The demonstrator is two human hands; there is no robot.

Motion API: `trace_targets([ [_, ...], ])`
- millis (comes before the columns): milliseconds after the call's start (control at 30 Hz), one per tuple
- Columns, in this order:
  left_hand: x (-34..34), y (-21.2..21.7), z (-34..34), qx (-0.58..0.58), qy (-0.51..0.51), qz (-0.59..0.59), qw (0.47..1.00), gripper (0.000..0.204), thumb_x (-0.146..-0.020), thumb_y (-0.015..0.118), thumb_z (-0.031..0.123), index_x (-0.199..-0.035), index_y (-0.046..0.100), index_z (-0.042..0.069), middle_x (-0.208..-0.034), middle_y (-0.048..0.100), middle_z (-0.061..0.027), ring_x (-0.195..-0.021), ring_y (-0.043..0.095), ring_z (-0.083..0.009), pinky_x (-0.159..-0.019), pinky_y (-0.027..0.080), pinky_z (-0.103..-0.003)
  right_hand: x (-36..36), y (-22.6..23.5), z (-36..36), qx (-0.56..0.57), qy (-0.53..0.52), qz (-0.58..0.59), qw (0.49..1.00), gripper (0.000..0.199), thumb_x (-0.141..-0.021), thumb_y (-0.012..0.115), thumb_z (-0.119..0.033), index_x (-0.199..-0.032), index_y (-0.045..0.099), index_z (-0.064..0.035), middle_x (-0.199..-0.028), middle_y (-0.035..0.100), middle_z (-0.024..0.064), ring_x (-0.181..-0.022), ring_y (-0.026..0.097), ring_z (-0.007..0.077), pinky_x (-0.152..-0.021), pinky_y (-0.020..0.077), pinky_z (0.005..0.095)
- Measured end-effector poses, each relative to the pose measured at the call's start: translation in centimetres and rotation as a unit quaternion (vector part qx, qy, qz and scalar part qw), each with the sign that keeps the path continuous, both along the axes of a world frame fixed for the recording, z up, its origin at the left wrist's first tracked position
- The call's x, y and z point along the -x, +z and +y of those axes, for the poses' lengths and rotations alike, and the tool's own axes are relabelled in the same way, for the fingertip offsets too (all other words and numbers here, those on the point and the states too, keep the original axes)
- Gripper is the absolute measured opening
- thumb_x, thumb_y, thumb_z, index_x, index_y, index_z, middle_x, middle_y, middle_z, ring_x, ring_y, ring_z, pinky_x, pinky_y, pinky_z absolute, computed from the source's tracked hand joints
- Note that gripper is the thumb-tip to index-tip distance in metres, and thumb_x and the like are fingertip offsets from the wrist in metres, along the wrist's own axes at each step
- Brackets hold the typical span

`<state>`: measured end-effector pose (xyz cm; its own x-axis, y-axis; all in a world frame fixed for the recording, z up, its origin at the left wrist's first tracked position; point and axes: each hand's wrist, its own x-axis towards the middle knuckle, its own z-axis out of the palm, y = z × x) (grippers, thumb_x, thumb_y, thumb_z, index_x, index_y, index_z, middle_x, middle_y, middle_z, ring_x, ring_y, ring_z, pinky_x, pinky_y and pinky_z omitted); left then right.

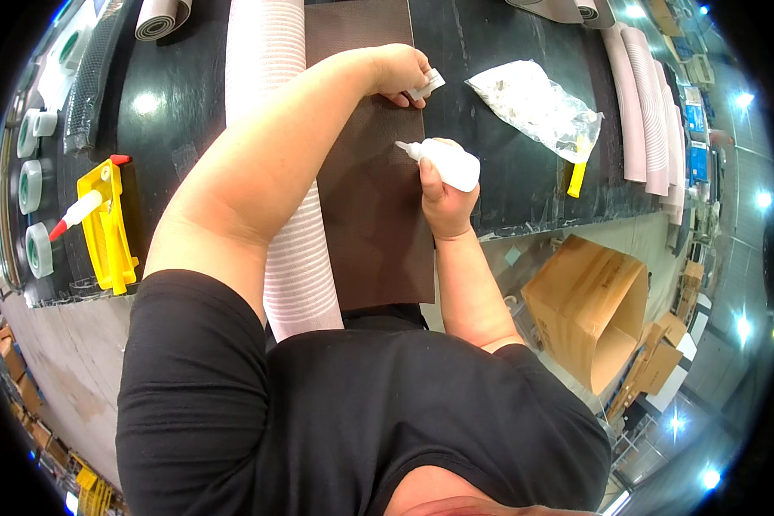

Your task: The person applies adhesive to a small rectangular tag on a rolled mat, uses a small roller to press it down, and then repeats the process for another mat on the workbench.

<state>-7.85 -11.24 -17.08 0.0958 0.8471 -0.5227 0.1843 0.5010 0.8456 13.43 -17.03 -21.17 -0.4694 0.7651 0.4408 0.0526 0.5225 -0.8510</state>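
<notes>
A dark brown mat (pixel 374 224) lies along the black table, with a pale pink ribbed roll (pixel 297 249) lengthwise at its left side. My left hand (pixel 397 70) reaches across the roll to the mat's right edge. Pinched in its fingers is a small white tag (pixel 429 84), partly covered by them. Nearer to me, my right hand (pixel 448 202) is wrapped round a white squeeze bottle (pixel 452 165). The bottle is tilted, its narrow nozzle pointing left over the mat, above the brown surface and below my left hand.
A clear plastic bag (pixel 537 103) of white pieces lies to the right, a yellow-handled tool (pixel 577 176) at its end. Rolled mats (pixel 641 112) line the far right. On the left are a yellow tray (pixel 107 228) and tape rolls (pixel 39 249). A cardboard box (pixel 576 301) stands beside the table.
</notes>
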Motion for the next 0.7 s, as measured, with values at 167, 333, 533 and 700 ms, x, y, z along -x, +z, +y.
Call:
trace_targets([
  [167,0.10,-0.16,0.05,0.005,0.001,0.001,1.000,0.022,-0.098,0.048,0.012,-0.114,0.062,0.006,-0.107,0.068,-0.0079,-0.093,0.069,-0.0159,-0.075,0.055,-0.028,0.26,0.00,-0.23,-0.001,0.006,0.022,1.000,0.017,-0.087,0.068,-0.009,-0.096,0.066,0.0046,-0.098,0.068,0.0119,-0.085,0.065,0.0204,-0.078,0.0507,0.0288],
  [333,0.00,-0.16,0.06,0.009,-0.006,-0.003,1.000,0.021,-0.098,0.049,0.014,-0.114,0.060,0.005,-0.108,0.066,-0.0071,-0.095,0.067,-0.0150,-0.077,0.052,-0.026,0.38,0.06,-0.17,-0.017,0.006,0.019,1.000,0.017,-0.087,0.069,-0.009,-0.097,0.066,0.0045,-0.097,0.067,0.0112,-0.084,0.065,0.0194,-0.076,0.0507,0.0278],
  [533,-0.05,-0.06,-0.12,0.007,0.005,-0.005,1.000,0.021,-0.099,0.049,0.014,-0.114,0.060,0.005,-0.107,0.067,-0.0071,-0.096,0.067,-0.0149,-0.077,0.053,-0.026,0.24,0.08,-0.26,0.003,0.012,0.018,1.000,0.018,-0.087,0.069,-0.010,-0.096,0.065,0.0049,-0.095,0.067,0.0101,-0.082,0.064,0.0184,-0.075,0.0506,0.0274],
  [700,-0.16,0.20,-0.20,0.003,0.006,-0.002,1.000,0.021,-0.099,0.049,0.014,-0.113,0.061,0.005,-0.107,0.067,-0.0073,-0.095,0.067,-0.0148,-0.077,0.053,-0.025,-0.01,0.15,-0.37,0.014,0.006,0.024,1.000,0.018,-0.087,0.068,-0.010,-0.096,0.065,0.0051,-0.094,0.067,0.0096,-0.082,0.064,0.0180,-0.075,0.0506,0.0275],
])
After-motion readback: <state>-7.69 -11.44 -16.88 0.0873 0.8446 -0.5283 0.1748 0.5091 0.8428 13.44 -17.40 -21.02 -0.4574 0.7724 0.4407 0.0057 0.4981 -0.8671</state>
